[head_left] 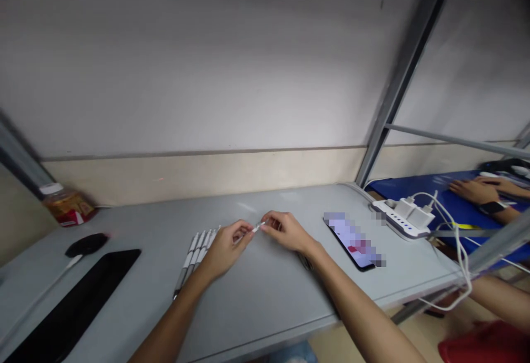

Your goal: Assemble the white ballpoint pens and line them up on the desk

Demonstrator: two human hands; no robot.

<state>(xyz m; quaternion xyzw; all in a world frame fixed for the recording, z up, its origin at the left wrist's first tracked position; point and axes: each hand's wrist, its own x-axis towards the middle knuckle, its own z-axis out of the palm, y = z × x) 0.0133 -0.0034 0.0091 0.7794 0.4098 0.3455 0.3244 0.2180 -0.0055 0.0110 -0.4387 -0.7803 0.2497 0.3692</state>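
Table (265, 291), grey: under all items listed. L hand (227, 247) & R hand (290, 230): fingers curled, thumb & fingertips of ea. pinching sm. white pc. (257, 227), 1 end ea. Row of pens (195, 255), white/dk. grey, approx. 4: just L of L hand, partly hid. by it. Same white pc.: slim, betw. both hands' fingertips, R of pens.

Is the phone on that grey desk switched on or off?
On: the phone lies face up, and its screen glows pale with red patches, though pixelation hides part.
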